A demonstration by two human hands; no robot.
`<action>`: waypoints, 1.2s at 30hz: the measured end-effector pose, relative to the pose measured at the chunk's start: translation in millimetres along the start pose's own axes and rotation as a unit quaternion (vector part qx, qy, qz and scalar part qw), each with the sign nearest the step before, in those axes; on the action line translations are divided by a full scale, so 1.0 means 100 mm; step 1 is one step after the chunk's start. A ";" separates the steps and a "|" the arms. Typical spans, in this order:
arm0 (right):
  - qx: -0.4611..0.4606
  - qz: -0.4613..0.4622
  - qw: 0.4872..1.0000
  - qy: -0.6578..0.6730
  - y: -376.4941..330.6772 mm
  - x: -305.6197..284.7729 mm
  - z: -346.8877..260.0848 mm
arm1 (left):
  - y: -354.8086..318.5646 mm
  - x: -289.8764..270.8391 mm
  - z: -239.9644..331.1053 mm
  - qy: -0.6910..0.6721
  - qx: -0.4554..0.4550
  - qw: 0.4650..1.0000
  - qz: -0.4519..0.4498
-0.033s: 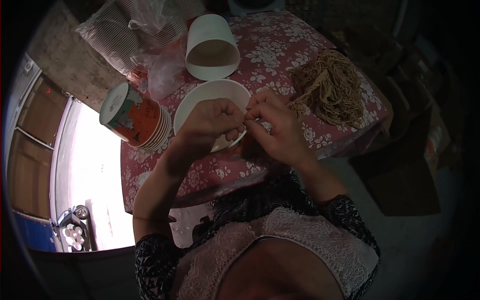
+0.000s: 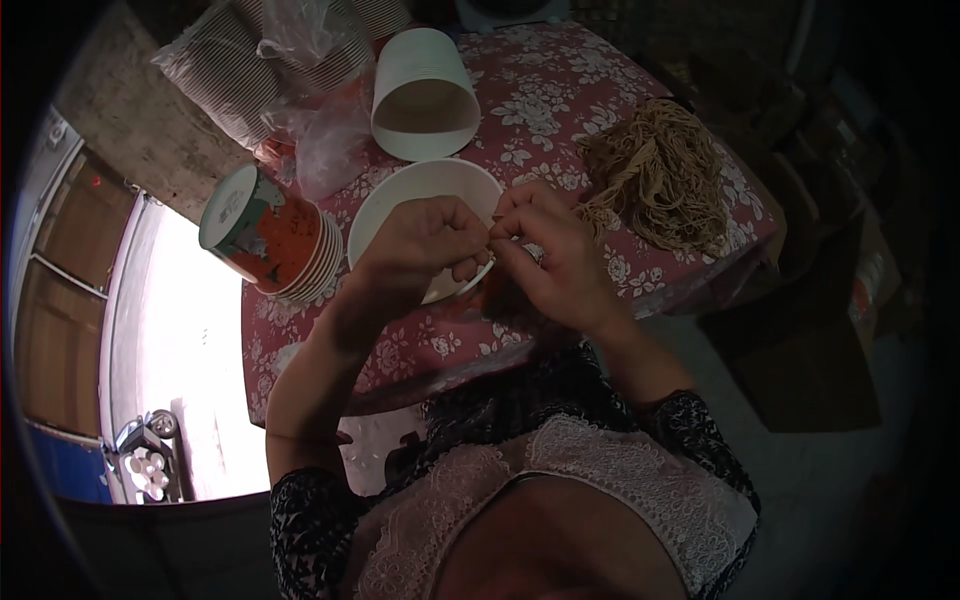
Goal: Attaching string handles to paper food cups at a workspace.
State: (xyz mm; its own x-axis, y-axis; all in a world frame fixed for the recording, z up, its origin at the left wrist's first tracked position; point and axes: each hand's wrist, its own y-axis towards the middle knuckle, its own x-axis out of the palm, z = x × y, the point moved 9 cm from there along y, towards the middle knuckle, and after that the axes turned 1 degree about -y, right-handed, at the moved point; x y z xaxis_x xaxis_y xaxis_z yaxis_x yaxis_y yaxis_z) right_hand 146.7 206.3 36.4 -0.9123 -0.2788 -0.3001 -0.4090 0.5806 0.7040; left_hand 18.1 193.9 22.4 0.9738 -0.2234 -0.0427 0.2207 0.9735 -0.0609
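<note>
Above the near part of a white bowl, my two hands meet with their fingertips pinched together. My left hand is closed, thumb against the curled fingers. My right hand is closed as well, its thumb and forefinger touching the left fingertips. Something small and brownish seems to sit between them, too small and hidden to name. To the right of my right hand lies a tangled heap of tan, string-like strands, with some trailing toward that hand.
Left of the bowl, a stack of orange and green paper tubs stands upside down. White tubs lie nested behind the bowl. Further back are long cup stacks and clear plastic bags. A red floral cloth covers the table.
</note>
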 end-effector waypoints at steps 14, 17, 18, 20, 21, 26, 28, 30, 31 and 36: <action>0.003 0.033 0.999 0.023 -0.07 -0.01 -0.01 | 0.05 0.08 0.12 0.103 0.095 0.990 -0.033; -0.077 0.064 0.994 -0.034 -0.10 -0.04 -0.19 | 0.07 0.04 0.03 0.057 0.039 0.997 -0.025; -0.112 0.065 0.989 -0.067 -0.12 -0.03 -0.25 | 0.07 0.02 -0.01 0.046 0.021 0.998 -0.022; -0.146 0.066 0.982 -0.100 -0.15 -0.02 -0.30 | 0.05 0.04 0.06 0.111 0.094 0.989 -0.037; -0.146 0.064 0.982 -0.100 -0.16 -0.02 -0.29 | 0.01 0.08 0.17 0.174 0.166 0.969 -0.054; -0.095 0.048 0.990 -0.087 -0.14 -0.15 -0.12 | 0.01 0.06 0.14 0.105 0.061 0.990 -0.065; -0.099 0.046 0.990 -0.094 -0.12 -0.19 -0.07 | 0.01 0.08 0.05 0.030 -0.021 0.997 -0.061; -0.104 0.045 0.989 -0.100 -0.10 -0.20 -0.06 | 0.01 0.10 0.05 0.003 -0.026 0.998 -0.049; -0.106 0.041 0.989 -0.098 -0.08 -0.19 -0.06 | 0.01 0.10 0.02 0.005 -0.027 0.998 -0.050; -0.112 0.031 0.987 -0.110 -0.06 -0.15 -0.05 | -0.04 0.15 0.29 0.340 0.219 0.914 0.011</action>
State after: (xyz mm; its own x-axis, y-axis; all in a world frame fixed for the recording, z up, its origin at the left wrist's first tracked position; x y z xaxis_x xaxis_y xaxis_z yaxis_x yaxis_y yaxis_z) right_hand 163.0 203.3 39.5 -0.9280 -0.0605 -0.3677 -0.3601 0.3997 0.8430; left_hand 33.8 188.0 50.5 0.7516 -0.0370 -0.6586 0.3468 0.8714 0.3469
